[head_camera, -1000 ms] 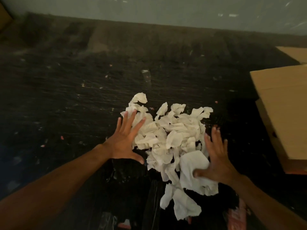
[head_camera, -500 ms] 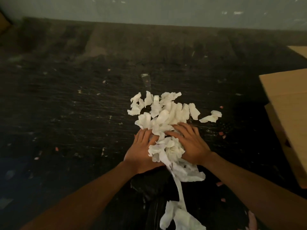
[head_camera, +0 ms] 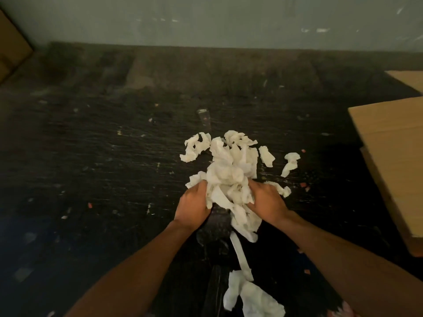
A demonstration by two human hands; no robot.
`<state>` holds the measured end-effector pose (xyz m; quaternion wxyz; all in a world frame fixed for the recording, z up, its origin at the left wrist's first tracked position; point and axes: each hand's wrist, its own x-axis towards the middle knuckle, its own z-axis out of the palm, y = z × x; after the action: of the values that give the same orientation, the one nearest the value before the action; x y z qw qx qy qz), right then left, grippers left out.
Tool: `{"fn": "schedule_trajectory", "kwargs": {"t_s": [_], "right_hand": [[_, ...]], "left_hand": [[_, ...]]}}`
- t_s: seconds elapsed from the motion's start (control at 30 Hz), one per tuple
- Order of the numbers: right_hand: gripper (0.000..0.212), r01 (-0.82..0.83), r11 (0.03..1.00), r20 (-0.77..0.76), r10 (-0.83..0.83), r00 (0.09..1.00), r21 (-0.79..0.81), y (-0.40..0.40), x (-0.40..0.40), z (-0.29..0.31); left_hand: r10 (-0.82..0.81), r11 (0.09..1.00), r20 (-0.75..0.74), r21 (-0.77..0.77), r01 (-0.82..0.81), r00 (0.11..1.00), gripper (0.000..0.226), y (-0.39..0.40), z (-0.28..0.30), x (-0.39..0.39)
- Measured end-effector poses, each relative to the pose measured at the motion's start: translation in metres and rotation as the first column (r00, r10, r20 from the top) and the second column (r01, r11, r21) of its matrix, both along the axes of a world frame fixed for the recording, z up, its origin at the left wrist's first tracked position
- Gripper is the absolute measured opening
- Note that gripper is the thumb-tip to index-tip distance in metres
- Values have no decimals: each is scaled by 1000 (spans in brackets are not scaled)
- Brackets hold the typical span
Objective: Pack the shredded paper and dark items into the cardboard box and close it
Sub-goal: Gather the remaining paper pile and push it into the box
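A heap of white shredded paper [head_camera: 231, 165] lies on the dark floor in the middle of the view. My left hand [head_camera: 192, 205] and my right hand [head_camera: 266, 201] press in from both sides and clutch a bunch of it between them. Loose scraps [head_camera: 289, 162] lie to the right of the heap, and a long strip with more paper [head_camera: 249, 296] trails down near the bottom edge. A dark shiny plastic item [head_camera: 216, 227] lies under and below my hands, partly hidden. The cardboard box [head_camera: 393, 156] stands at the right edge, its flap facing me.
The dark floor [head_camera: 103, 156] is littered with small bits of debris. A grey-green wall [head_camera: 206, 19] runs along the back. Another piece of cardboard [head_camera: 11, 46] leans in the far left corner, and a cardboard edge [head_camera: 407, 78] shows behind the box.
My hands, spread apart at the sides of the heap a second ago, have come together and closed on a bunch of shredded paper, pulling the heap into a tighter clump.
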<state>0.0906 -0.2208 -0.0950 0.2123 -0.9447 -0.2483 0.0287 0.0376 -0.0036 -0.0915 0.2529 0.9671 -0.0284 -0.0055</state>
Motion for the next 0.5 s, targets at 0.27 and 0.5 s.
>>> {"fn": "schedule_trajectory", "kwargs": {"t_s": [0.27, 0.5], "right_hand": [[46, 271, 933, -287, -199, 937, 238, -7, -16, 59], [32, 417, 869, -231, -362, 903, 267, -24, -27, 134]], "left_hand": [[119, 989, -113, -70, -127, 987, 54, 10, 38, -10], [185, 974, -15, -130, -185, 983, 47, 48, 95, -11]]}}
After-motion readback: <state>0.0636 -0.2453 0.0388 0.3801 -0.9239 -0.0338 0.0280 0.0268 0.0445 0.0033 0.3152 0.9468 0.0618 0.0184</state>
